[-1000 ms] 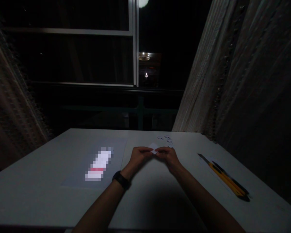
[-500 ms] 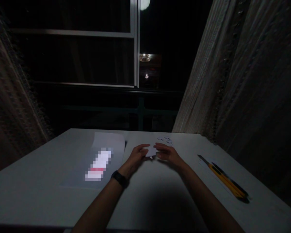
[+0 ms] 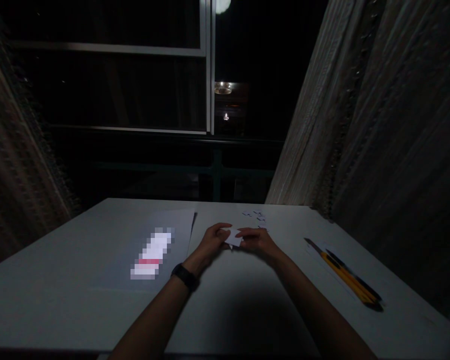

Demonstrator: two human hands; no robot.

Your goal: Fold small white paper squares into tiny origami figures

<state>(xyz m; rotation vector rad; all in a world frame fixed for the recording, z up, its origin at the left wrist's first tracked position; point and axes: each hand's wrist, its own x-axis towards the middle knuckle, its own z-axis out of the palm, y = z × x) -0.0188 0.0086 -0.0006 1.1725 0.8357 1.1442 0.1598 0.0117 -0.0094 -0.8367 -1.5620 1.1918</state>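
Note:
A small white piece of paper (image 3: 233,238) is pinched between both hands just above the white table (image 3: 60,280). My left hand (image 3: 212,242), with a dark watch (image 3: 186,276) on its wrist, grips the paper's left side. My right hand (image 3: 257,240) grips its right side with curled fingers. Behind the hands lie several tiny paper scraps (image 3: 255,216). The room is dim and fine detail on the paper is hard to make out.
A large sheet of paper (image 3: 172,225) lies on the table to the left. A yellow utility knife (image 3: 345,277) and a dark pen (image 3: 354,276) rest on a ruler at the right. Curtains hang on both sides of a dark window.
The paper piece has been turned between my fingers, and both hands have shifted slightly while staying together over the same spot.

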